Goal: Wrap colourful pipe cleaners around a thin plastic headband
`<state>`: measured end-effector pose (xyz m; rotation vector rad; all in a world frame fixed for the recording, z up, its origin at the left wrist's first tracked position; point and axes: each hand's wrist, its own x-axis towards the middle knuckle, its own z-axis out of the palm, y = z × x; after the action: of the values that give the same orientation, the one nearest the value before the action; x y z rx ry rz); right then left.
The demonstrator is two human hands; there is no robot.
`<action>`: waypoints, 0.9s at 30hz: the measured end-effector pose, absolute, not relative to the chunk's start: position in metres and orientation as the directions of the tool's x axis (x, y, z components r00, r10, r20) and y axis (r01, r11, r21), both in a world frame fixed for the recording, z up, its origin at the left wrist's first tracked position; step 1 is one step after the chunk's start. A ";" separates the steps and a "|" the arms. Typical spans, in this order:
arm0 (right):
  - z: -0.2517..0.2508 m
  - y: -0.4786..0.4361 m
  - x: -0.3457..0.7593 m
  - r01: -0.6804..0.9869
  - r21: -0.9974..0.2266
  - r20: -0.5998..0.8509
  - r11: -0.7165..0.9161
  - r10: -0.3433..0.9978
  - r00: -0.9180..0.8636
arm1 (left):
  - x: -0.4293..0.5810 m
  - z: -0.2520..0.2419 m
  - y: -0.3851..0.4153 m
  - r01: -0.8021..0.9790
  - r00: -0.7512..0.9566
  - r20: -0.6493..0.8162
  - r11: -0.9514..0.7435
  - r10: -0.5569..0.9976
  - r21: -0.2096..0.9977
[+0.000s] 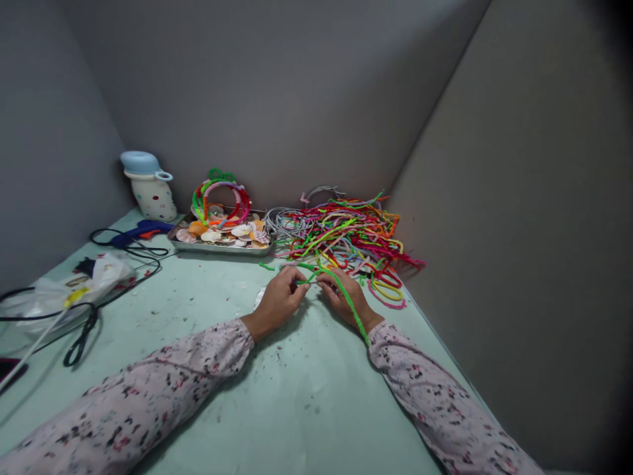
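Observation:
A bright green pipe cleaner (349,300) runs between my hands, and its long end drapes over my right hand down to the sleeve cuff. My left hand (283,295) pinches it near the middle of the table. Close beside it, my right hand (343,298) is also closed, its fingertips on a thin dark piece that spans the small gap and meets the green strand. What exactly lies under the fingertips is partly hidden. Just beyond the hands spreads a tangled heap of coloured pipe cleaners (346,227).
A metal tray (222,249) of seashells (212,235) stands at the back, with colourful wrapped rings (244,201) on top. Grey wire coils (284,224) lie beside it. Leftward are a blue-lidded bottle (154,196), a blue tool (141,231), black cables (79,343) and a plastic bag (106,274). Walls enclose the table.

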<state>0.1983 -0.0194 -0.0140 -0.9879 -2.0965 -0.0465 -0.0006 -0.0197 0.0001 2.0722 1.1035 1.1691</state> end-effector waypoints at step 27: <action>-0.009 -0.023 0.194 0.637 -0.268 0.659 0.722 0.620 -0.425 | -0.002 0.000 -0.020 0.397 0.277 0.427 -0.507 0.861 0.765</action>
<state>0.1938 -0.0229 -0.0092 -0.9484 -2.1498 -0.0292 -0.0019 -0.0199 0.0004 2.0304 1.1270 1.1664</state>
